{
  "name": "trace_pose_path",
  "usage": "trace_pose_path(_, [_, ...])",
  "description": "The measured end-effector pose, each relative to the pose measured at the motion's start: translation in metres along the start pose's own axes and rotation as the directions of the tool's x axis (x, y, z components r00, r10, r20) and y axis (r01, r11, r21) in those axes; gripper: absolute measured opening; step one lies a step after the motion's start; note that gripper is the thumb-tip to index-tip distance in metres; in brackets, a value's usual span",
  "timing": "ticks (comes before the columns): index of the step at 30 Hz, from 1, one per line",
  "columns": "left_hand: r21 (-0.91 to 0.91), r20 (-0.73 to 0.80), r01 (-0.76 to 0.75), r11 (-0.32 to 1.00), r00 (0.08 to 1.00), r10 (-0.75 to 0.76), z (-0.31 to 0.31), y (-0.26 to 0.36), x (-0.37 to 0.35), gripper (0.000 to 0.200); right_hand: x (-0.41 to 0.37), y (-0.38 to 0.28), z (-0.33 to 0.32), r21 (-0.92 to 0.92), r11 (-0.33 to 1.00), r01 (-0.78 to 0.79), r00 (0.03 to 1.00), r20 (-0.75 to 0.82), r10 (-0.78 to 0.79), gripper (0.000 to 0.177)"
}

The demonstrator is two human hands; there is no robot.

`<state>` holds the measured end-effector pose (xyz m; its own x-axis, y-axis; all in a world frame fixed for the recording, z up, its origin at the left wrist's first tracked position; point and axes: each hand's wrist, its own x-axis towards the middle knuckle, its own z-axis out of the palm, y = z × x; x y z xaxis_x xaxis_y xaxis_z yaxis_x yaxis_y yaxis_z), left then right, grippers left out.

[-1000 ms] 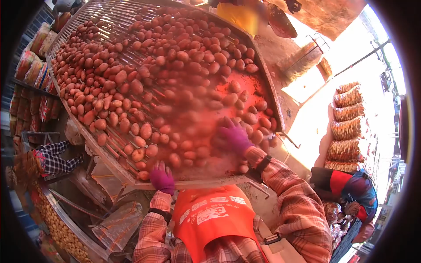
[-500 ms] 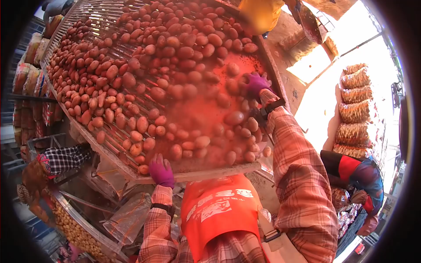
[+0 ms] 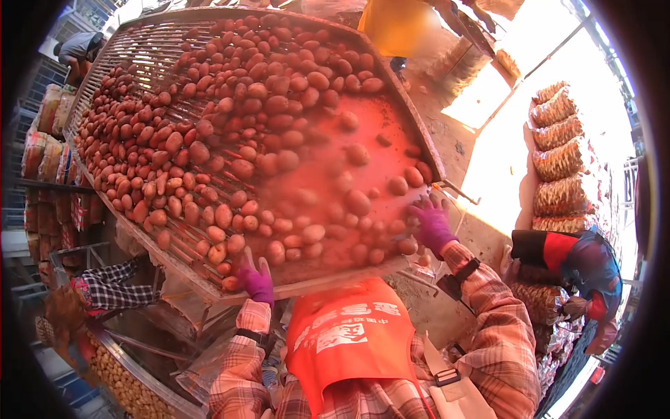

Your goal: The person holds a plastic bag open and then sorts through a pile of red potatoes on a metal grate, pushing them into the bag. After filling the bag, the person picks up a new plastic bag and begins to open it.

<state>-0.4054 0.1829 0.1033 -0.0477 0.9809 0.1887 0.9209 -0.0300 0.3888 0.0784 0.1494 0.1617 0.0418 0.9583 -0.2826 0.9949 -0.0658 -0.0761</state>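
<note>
Reddish potatoes (image 3: 167, 133) cover much of a large slatted sorting table (image 3: 139, 52), whose right part is a flat, dusty red surface. My left hand (image 3: 255, 279), in a purple glove, rests at the near wooden edge beside a few potatoes, fingers apart and nothing held. At the table's right corner is my right hand (image 3: 433, 222), also purple-gloved, with its fingers spread and potatoes just to its left. Haze blurs the potatoes in the middle.
Filled sacks (image 3: 558, 157) are lined up at the right, near a bending person (image 3: 590, 272). Someone in yellow (image 3: 394, 28) stands beyond the table. Stacked bags (image 3: 49, 146) are at the left. A container of pale potatoes (image 3: 129, 377) is at lower left, beside a person in checked sleeves (image 3: 115, 286).
My right hand has moved back toward me, from among the potatoes to the right corner. Several potatoes there have shifted, baring more red surface. My left hand's fingers are spread wider.
</note>
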Motion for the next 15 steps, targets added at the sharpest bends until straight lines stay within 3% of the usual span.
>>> trace_pose_path(2, [-0.121, 0.079, 0.028, 0.992, 0.997, -0.019, 0.025, 0.008, 0.011, 0.058, -0.012, -0.019, 0.004, 0.114, 0.987, 0.115, 0.949, -0.305, -0.076, 0.058])
trace_pose_path(4, [-0.123, 0.294, 0.169, 0.978, 0.947, -0.127, 0.015, 0.074, 0.029, 0.060, -0.013, -0.078, -0.011, 0.177, 0.933, 0.315, 0.902, -0.362, -0.236, 0.053])
trace_pose_path(5, [-0.203, 0.259, 0.142, 0.969, 0.962, -0.087, 0.021, 0.093, 0.032, 0.064, -0.011, -0.093, -0.006, 0.178, 0.923, 0.341, 0.893, -0.367, -0.260, 0.053])
trace_pose_path(7, [-0.323, 0.125, 0.074, 0.943, 0.992, -0.035, 0.042, 0.123, 0.028, 0.070, -0.003, -0.121, 0.004, 0.227, 0.722, 0.653, 0.743, -0.376, -0.554, 0.051])
trace_pose_path(8, [-0.363, 0.026, 0.031, 0.931, 0.999, -0.023, 0.056, 0.135, 0.025, 0.073, 0.006, -0.120, 0.004, 0.226, 0.697, 0.681, 0.720, -0.382, -0.579, 0.051])
trace_pose_path(10, [-0.472, 0.345, 0.197, 0.859, 0.938, -0.025, 0.028, 0.170, 0.019, 0.077, 0.030, -0.097, 0.004, 0.191, 0.752, 0.630, 0.773, -0.249, -0.584, 0.052])
trace_pose_path(12, [-0.453, 0.208, -0.032, 0.891, 0.968, 0.140, 0.058, 0.170, 0.008, 0.071, 0.053, -0.080, -0.005, 0.058, 0.821, 0.568, 0.798, -0.282, -0.533, 0.053])
trace_pose_path(13, [-0.438, 0.184, -0.014, 0.899, 0.977, 0.105, 0.058, 0.167, 0.007, 0.071, 0.067, -0.073, -0.010, -0.012, 0.879, 0.477, 0.834, -0.312, -0.456, 0.053])
trace_pose_path(15, [-0.643, 0.267, -0.099, 0.759, 0.901, 0.343, 0.050, 0.152, 0.010, 0.062, 0.107, -0.054, -0.007, -0.050, 0.953, 0.298, 0.857, -0.426, -0.291, 0.054])
